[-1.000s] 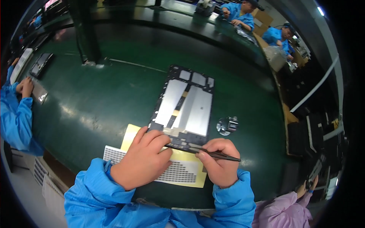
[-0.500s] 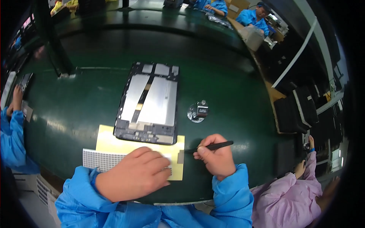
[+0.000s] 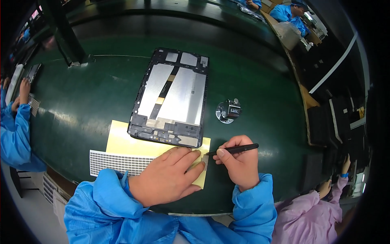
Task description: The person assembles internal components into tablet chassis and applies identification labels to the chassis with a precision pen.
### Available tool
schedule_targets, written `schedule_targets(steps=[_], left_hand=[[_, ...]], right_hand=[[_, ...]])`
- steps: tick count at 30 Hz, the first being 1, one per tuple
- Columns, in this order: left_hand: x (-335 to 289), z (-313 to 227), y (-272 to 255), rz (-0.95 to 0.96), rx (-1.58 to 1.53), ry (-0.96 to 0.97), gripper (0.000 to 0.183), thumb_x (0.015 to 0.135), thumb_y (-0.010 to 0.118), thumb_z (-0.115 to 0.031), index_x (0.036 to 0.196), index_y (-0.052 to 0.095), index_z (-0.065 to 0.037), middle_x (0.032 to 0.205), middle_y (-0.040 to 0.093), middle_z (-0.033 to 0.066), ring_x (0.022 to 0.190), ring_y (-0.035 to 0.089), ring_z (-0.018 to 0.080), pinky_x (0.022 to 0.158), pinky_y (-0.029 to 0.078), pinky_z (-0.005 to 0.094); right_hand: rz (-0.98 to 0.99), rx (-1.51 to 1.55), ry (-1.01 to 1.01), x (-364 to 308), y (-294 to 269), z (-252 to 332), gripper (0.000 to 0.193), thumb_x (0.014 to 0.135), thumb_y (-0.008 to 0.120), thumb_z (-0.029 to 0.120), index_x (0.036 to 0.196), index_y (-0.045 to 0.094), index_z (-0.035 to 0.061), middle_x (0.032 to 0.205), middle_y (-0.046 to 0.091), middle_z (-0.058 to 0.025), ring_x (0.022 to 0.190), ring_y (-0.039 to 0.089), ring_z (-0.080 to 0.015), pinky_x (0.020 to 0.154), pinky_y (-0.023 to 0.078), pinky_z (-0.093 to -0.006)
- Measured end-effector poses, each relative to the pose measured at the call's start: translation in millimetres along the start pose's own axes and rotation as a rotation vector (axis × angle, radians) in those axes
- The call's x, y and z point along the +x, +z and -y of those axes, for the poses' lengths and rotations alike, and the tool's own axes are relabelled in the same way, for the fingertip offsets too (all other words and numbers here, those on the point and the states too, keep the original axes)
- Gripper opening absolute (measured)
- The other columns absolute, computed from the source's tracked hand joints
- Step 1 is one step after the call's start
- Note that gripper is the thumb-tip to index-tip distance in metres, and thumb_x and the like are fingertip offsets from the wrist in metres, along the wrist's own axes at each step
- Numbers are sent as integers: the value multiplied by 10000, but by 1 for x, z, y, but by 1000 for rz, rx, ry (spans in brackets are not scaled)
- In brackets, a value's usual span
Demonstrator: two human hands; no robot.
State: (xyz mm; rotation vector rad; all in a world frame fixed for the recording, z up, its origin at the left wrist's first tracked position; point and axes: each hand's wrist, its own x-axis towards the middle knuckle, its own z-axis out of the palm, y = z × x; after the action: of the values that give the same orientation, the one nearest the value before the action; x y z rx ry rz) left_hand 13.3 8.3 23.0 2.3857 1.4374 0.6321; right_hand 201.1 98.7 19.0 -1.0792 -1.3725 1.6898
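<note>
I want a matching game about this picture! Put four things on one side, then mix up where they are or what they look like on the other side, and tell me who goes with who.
Things:
1. tweezers
2. silver counter
3. label sheet
4. tablet

Clues:
A. white, with rows of small dark marks
B. big silvery panels inside a black frame
C. held in the right hand
D. on the green table, just right of the tablet

Right pairs: 1-C, 2-D, 3-A, 4-B
</note>
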Motion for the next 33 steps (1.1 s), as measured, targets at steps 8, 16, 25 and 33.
schedule_targets(steps=[8,16,25,33], left_hand=[[1,1,-2,6,14,3,526,782,682,-376,1169,573,-37,1203,535,169,1123,491,328,979,402,428],[2,2,-1,-6,6,2,515,776,685,-370,1156,584,-38,1194,542,161,1117,493,319,973,405,422],[-1,5,1,-37,-7,2,503,772,687,-363,1145,589,-40,1189,543,148,1110,495,311,964,407,414],[-4,4,2,-59,-23,11,503,752,695,-347,1141,587,-46,1190,538,141,1112,495,305,966,407,407]], right_hand=[[70,-39,-1,2,-4,-1,197,849,617,-52,955,466,18,871,601,-100,748,646,-164,667,554,-268],[78,-82,-1,2,-2,-2,186,855,613,-50,950,467,17,871,603,-98,755,648,-163,673,554,-263],[12,9,35,1,2,2,172,848,641,-28,926,490,-5,831,622,-104,759,637,-150,673,542,-265],[33,-48,33,0,1,4,167,853,632,-33,939,492,-3,837,618,-103,750,641,-156,664,544,-266]])
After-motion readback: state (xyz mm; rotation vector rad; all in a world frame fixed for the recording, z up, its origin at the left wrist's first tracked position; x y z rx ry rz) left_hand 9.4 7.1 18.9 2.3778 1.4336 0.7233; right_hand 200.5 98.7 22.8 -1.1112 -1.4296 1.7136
